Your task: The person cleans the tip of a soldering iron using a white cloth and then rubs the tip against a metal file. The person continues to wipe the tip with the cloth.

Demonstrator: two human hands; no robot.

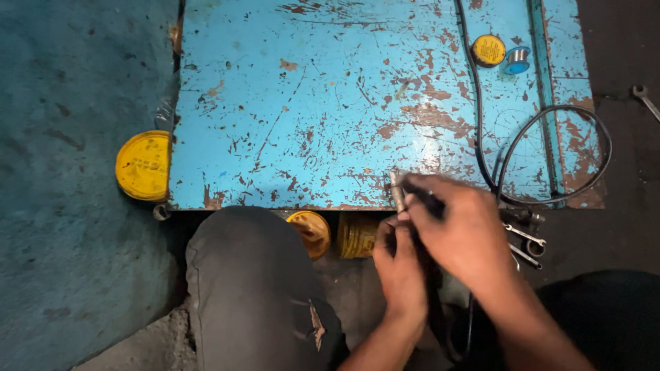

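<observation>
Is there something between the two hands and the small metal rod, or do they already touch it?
Nothing stands between. The left hand and right hand both meet at the rod, whose top sticks up above the fingers at the blue table edge. The black cable lies to the right, apart.
</observation>
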